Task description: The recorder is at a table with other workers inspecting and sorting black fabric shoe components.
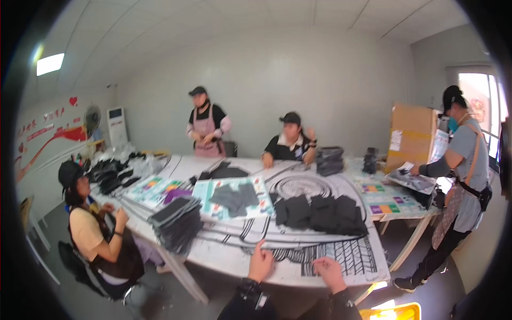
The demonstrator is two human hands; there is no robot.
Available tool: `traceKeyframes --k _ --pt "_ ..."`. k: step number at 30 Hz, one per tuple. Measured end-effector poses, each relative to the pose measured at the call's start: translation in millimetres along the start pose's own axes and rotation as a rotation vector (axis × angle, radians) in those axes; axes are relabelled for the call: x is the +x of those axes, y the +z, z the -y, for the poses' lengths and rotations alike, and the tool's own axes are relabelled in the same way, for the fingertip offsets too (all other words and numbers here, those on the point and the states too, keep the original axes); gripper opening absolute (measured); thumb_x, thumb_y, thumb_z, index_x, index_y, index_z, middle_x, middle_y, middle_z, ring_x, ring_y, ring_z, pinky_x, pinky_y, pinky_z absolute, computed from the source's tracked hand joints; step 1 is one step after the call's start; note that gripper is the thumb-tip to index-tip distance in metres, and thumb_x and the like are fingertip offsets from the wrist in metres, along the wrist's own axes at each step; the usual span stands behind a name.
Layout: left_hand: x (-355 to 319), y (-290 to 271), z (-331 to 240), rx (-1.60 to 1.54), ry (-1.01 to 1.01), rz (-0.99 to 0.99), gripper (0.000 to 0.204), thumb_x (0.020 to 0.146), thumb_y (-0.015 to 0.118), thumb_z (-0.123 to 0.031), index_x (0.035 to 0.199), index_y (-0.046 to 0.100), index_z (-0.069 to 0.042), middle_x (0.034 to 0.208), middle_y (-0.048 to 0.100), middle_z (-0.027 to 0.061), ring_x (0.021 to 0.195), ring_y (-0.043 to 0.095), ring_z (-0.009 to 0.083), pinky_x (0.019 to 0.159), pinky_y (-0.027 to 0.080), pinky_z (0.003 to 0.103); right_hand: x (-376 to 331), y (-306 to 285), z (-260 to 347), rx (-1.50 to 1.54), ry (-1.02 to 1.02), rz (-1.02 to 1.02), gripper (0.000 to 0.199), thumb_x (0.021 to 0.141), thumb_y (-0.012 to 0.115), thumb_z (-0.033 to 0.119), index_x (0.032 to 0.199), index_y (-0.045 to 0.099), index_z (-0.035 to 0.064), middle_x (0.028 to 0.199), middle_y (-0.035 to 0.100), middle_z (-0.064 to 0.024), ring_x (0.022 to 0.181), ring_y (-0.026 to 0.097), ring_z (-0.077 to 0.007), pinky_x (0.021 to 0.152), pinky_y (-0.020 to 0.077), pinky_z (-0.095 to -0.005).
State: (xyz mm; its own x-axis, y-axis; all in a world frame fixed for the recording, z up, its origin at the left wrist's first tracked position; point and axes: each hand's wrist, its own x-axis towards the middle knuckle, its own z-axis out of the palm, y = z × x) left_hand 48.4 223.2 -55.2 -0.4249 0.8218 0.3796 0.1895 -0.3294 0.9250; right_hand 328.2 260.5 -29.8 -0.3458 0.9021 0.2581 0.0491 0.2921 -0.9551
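- Although no cloth shows in either hand, the white table (221,253) lies under and ahead of the fingers, its near edge just below them.
- Black cloths (336,216), the nearest goods: a row just beyond the fingertips, ahead of and between the hands. Judged soft, limp, light, not fragile; likely to crease or drag a neighbour along. Best hold: pinch one top layer at the near edge.
- Cloth stack (176,224): to the left of the left fingers, leaning, edges uneven. Judged heavier as a whole and apt to slide; both palms under, thumbs on top.
- Grey cloth (237,198): beyond the left fingertips, flat on a printed sheet (202,192). Judged thin and floppy; lift by a corner.
- Right hand (329,273): forearm from below, fingers bent inward toward the left hand. Cannot tell whether the fingertips meet or pinch something small.
- Left hand (261,265): raised at the table edge, index finger extended away from the body, the others loosely curled; released, gripping nothing visible.
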Motion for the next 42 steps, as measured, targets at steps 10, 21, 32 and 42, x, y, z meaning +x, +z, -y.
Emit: traceKeyframes --k 10,21,32,42 --pt "-93 -201 -302 -0.17 0.645 -1.372 0.059 0.103 0.048 -0.01 0.159 0.033 -0.002 0.077 0.04 -0.0053 0.067 0.034 0.0058 0.061 0.031 0.022 -6 -24 -10 0.117 0.055 -0.058 0.015 0.094 0.067 0.005 0.107 0.067 -0.0018 0.073 0.065 -0.0043 0.062 0.061 -0.0087 0.057 0.0461 -0.0225" --pt "-127 -141 -326 -0.021 0.417 0.206 0.092 0.086 0.082 -0.009 0.156 0.025 0.008 0.074 0.055 0.0029 0.059 0.047 0.0111 0.053 0.031 0.023 -64 26 238 -0.02 -0.611 0.185 0.075 0.076 0.079 0.008 0.135 0.033 -0.0025 0.064 0.052 0.0003 0.057 0.045 -0.0062 0.057 0.0322 -0.0205" --pt "-73 -60 -215 0.211 -0.068 0.379 0.067 0.098 0.072 -0.02 0.153 0.038 -0.001 0.064 0.053 -0.0015 0.058 0.048 0.0067 0.058 0.041 0.025 -69 69 261 0.272 -0.553 1.574 0.075 0.094 0.073 0.013 0.16 0.038 0.0054 0.067 0.06 -0.0029 0.052 0.049 -0.0141 0.053 0.0416 -0.0293" --pt "-78 -45 -154 0.245 0.026 0.513 0.055 0.1 0.069 -0.018 0.15 0.048 -0.008 0.071 0.061 -0.0006 0.066 0.057 0.0081 0.066 0.047 0.025 -53 65 311 0.5 -0.635 0.245 0.091 0.093 0.075 0.044 0.16 0.033 0.0022 0.111 0.07 -0.0116 0.082 0.063 -0.0152 0.071 0.0495 -0.028"
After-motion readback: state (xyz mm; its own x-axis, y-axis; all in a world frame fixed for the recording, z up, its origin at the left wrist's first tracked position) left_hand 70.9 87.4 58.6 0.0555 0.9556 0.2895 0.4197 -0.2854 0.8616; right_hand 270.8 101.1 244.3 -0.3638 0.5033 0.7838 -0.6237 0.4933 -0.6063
